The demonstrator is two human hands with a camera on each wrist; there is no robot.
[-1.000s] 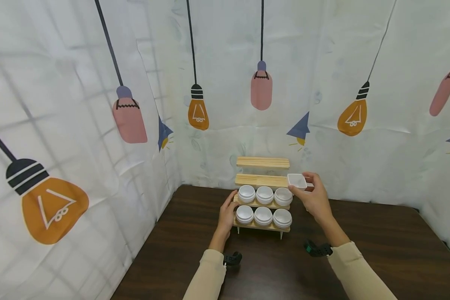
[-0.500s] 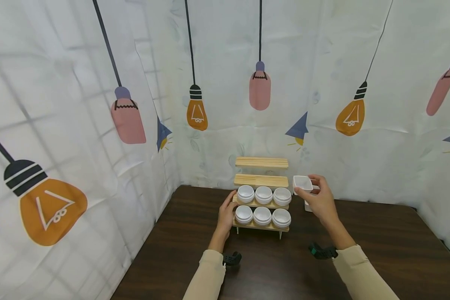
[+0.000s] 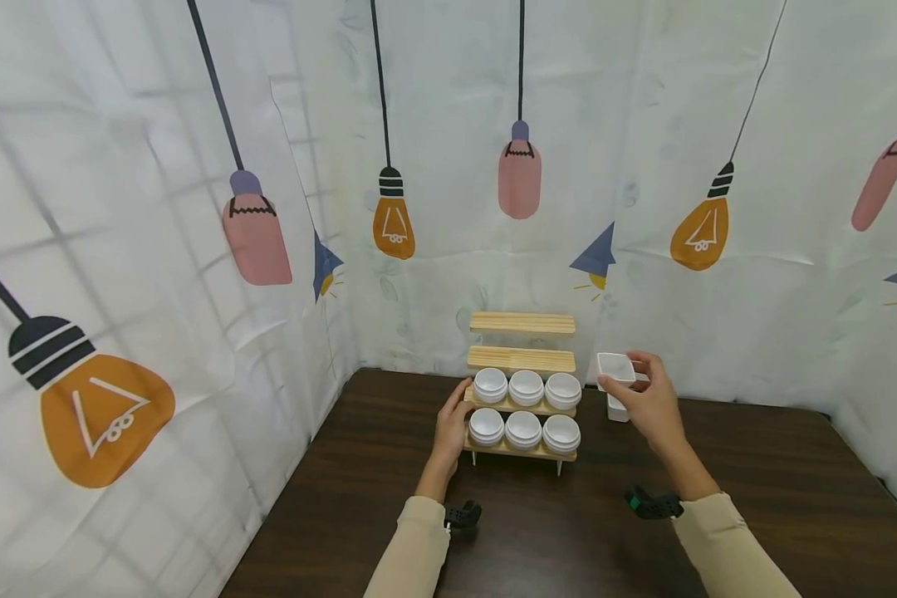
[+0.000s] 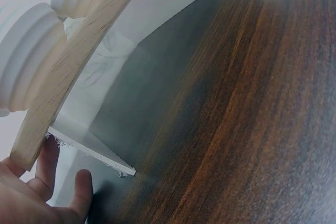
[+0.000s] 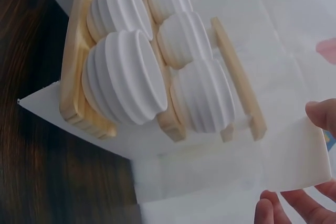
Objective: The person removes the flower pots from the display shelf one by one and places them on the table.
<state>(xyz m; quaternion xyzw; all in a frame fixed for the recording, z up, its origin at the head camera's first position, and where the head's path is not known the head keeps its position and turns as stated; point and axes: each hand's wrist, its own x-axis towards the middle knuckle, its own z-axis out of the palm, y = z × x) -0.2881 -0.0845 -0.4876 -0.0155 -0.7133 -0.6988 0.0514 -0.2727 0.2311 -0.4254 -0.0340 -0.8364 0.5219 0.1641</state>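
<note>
White square cup [image 3: 615, 367] held right of wooden rack [image 3: 522, 360].
Head view: cup pinched by right hand [image 3: 649, 401], positioning apparently in hand, a level grip called for next; rack's left end gripped by left hand [image 3: 450, 422]. Left wrist view: grained slat [image 4: 79, 51], frayed white leg [image 4: 93, 149]. Right wrist view: smooth-sided cup, ribbed round bowls [image 5: 126, 77] on the rack.

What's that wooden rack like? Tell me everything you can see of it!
The wooden rack looks like little stairs: four pale, grainy boards, with thin white supports that have rough edges. It stands on the dark table, near the back. Six white ribbed cups sit on the lower two boards, three on each; the top two look bare. The left hand holds its left end.
</note>
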